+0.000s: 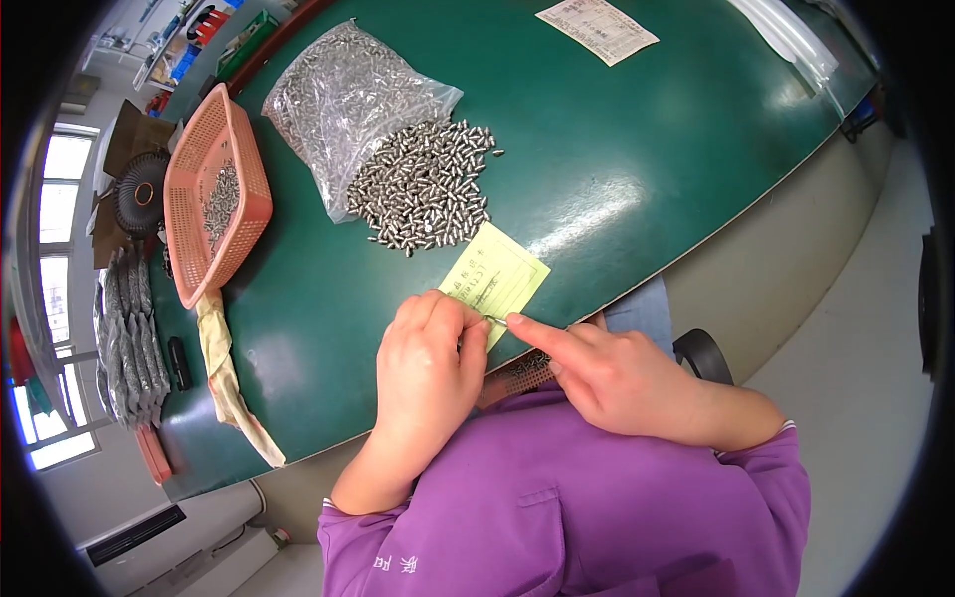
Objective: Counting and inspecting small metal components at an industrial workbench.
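Observation:
My left hand (pixel 428 353) is closed in a pinch over the lower part of a yellow-green paper slip (pixel 517 271). A small metal piece (pixel 495 319) sticks out from its fingertips, too small to make out fully. My right hand (pixel 622 378) has its index finger stretched out, the tip at the end of that piece; its other fingers are curled and partly hidden. Just beyond the slip lies a heap of small bullet-shaped metal pins (pixel 423 189), spilling from a clear plastic bag (pixel 343 90) full of them.
A pink plastic basket (pixel 254 204) with more pins stands at the left, near a black fan (pixel 142 194) and several filled bags (pixel 129 338). Below my hands, another basket of pins (pixel 527 370) shows partly. A printed sheet (pixel 599 28) lies on the green table (pixel 676 149).

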